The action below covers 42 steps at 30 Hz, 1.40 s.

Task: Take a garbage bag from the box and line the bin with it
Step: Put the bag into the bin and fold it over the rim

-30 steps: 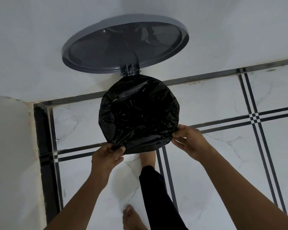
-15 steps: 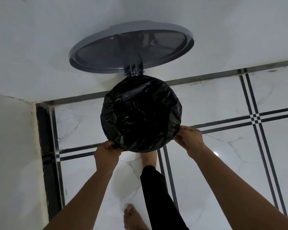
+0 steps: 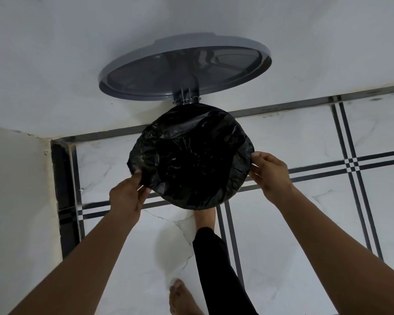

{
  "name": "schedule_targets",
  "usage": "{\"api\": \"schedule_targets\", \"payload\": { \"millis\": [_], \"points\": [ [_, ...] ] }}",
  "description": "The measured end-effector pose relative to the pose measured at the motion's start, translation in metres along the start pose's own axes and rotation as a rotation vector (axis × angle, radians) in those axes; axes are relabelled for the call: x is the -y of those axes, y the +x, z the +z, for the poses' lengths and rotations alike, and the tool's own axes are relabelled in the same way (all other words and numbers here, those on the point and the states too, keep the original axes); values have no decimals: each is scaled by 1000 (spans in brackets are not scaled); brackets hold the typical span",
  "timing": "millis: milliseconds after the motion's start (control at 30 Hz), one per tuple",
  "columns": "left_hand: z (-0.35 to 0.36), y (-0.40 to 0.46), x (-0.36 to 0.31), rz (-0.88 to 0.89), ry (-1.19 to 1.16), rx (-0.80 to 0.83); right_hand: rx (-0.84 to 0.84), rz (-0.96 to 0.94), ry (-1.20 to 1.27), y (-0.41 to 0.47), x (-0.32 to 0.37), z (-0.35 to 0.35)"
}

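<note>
I look straight down into a round bin whose opening is covered by a black garbage bag (image 3: 191, 155); the bag's edge is folded out over the rim, so the bin's body is hidden. The grey lid (image 3: 184, 67) stands open behind it on a hinge, against the wall. My left hand (image 3: 127, 196) pinches the bag's edge at the lower left of the rim. On the right side of the rim my right hand (image 3: 270, 173) grips the bag's edge. No box is in view.
The bin stands on a white marble floor (image 3: 293, 223) with dark inlay lines, close to a white wall (image 3: 55, 64) and a corner at the left. One foot (image 3: 203, 218) in a black trouser leg sits at the bin's base; my other bare foot (image 3: 180, 298) is nearer.
Both hands have slid outward and up along the rim, from its near edge to its left and right sides, still holding the bag's edge. The view has shifted slightly.
</note>
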<state>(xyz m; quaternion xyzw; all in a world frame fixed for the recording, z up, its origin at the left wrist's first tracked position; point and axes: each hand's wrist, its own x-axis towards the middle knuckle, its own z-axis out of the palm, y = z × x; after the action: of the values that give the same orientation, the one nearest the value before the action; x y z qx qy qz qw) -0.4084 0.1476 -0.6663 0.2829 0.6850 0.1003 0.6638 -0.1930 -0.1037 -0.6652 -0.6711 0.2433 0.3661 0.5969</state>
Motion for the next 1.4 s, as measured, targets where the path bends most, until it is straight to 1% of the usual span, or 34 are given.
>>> {"api": "schedule_targets", "payload": {
  "millis": [67, 133, 200, 233, 367, 433, 533, 667, 733, 867, 967, 1100, 1167, 1300, 1367, 1400],
  "points": [
    [-2, 2, 2, 106, 23, -30, -17, -26, 10, 2, 2, 0],
    [-5, 4, 8, 228, 73, 7, -43, -58, 6, 4, 2, 0],
    [-5, 6, 14, 318, 191, 17, -63, -84, -62, 7, 3, 1],
    [-5, 9, 18, 360, 262, -8, -70, -87, -91, 8, 3, 0],
    [2, 12, 23, 416, 558, -173, -73, -35, -114, 10, 7, 1],
    [6, 10, 20, 415, 596, -192, -73, 7, -90, 9, 11, 3],
    [4, 8, 21, 374, 518, -174, -42, 82, 8, 5, 16, 4],
    [-5, 6, 29, 400, 509, -133, 46, 101, -4, 3, 17, 1],
    [-4, 1, 28, 370, 443, -136, 58, 117, 10, 4, 17, 4],
    [-4, -1, 30, 365, 436, -175, 67, 72, -76, 4, 14, 8],
    [-8, 0, 30, 296, 386, -133, 43, 46, -127, 1, 11, 6],
    [-11, 1, 31, 249, 382, -134, 13, 109, -111, -3, 14, 10],
    [-9, 0, 30, 177, 270, -68, 26, 128, -135, -5, 14, 12],
    [-7, -6, 27, -17, -92, 38, 57, 144, -239, -2, 13, 15],
    [-6, -10, 26, -42, -183, 112, 58, 164, -252, 2, 13, 17],
    [-7, -11, 28, -43, -174, 133, 56, 178, -244, 5, 13, 17]
  ]
}}
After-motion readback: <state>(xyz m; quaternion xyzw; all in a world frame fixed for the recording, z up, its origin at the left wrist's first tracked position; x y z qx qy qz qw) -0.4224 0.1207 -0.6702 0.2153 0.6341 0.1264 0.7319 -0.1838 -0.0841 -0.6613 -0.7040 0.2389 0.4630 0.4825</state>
